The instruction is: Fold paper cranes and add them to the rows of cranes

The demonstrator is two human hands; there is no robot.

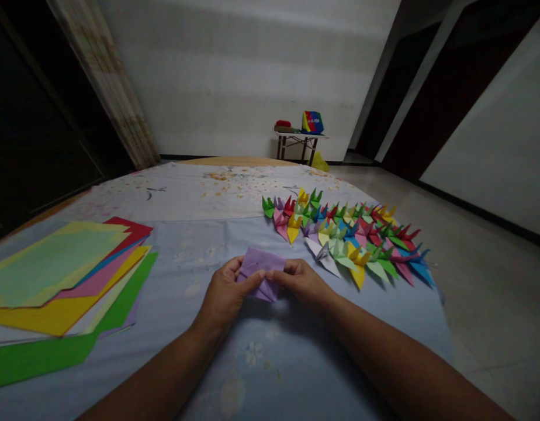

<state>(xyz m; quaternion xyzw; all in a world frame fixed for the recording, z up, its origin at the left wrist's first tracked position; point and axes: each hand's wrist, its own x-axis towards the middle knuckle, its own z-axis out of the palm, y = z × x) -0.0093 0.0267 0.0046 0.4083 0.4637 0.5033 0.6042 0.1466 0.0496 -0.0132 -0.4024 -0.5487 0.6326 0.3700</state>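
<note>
A small folded sheet of purple origami paper [263, 261] is held up above the cloth, with creases across its front. My left hand [229, 286] pinches its left side, thumb on the front face and fingers behind. From the other side, my right hand [303, 282] grips the right edge, and its thumb tip almost meets the left thumb near the middle. The fingers behind the paper are partly hidden. To the right of my hands stand several rows of folded paper cranes [340, 248] in many colours.
Loose coloured paper sheets [55, 263] lie in a fanned pile at the left. A pale blue cloth [182, 362] and a floral white cloth [173, 193] cover the table. Against the far wall, a small table [298, 136] carries a colourful box [312, 122] and a red item [283, 123].
</note>
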